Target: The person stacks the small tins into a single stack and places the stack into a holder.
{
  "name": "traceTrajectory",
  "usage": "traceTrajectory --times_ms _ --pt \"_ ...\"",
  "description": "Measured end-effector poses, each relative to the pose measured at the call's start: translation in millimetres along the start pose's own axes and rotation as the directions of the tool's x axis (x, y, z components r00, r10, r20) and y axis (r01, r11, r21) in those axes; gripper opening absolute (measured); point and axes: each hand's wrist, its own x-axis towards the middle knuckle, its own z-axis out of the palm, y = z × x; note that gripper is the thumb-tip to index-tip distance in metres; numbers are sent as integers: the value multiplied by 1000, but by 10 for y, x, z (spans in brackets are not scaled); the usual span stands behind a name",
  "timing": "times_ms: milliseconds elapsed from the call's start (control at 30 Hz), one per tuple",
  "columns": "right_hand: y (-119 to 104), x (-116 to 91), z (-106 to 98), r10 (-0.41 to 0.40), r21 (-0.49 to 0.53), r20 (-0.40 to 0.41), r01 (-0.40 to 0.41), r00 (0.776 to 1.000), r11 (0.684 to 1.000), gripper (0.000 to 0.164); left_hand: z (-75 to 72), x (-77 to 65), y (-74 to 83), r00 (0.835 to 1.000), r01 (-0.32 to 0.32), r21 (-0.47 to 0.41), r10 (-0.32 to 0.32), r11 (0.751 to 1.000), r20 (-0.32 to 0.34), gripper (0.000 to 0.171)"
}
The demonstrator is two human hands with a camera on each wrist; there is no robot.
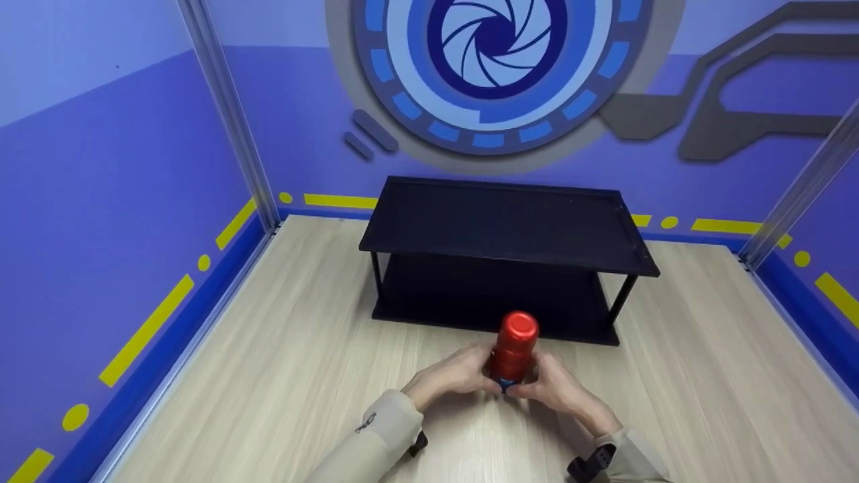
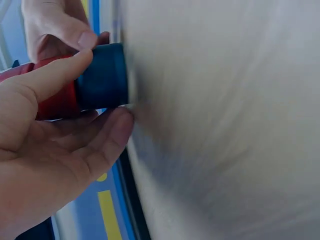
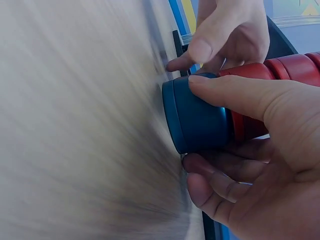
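A shiny cylinder, red with ringed sections above and a blue band below, stands upright on the table in front of the black shelf. Its exact kind I cannot tell. From the left side, my left hand holds it low down, thumb near where red meets blue. On the opposite side my right hand holds it too, with the thumb laid on the blue part. In the left wrist view the blue end is at or very near the tabletop; contact is hard to judge.
Just behind the cylinder stands a two-tier black shelf with thin posts. Light wood tabletop extends around the hands. Blue printed panels and metal corner posts enclose the table at the back and sides.
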Motion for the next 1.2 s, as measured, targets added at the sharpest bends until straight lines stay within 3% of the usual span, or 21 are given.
traceTrajectory --times_ms 133,367,700,1200 --pt "6 -4 15 -4 -19 -11 3 1000 1000 55 40 15 -6 999 43 -10 -43 999 -12 64" --pt "-8 -10 15 17 -40 -21 -17 1000 999 59 63 17 -14 999 9 -28 -10 1000 -39 58" --pt "-52 17 -35 16 -58 -16 -17 1000 998 57 26 14 3 999 22 -61 -24 998 -35 57" --pt "-231 137 -249 -33 -123 -56 26 998 992 46 -240 79 110 993 -94 -18 92 995 -72 49"
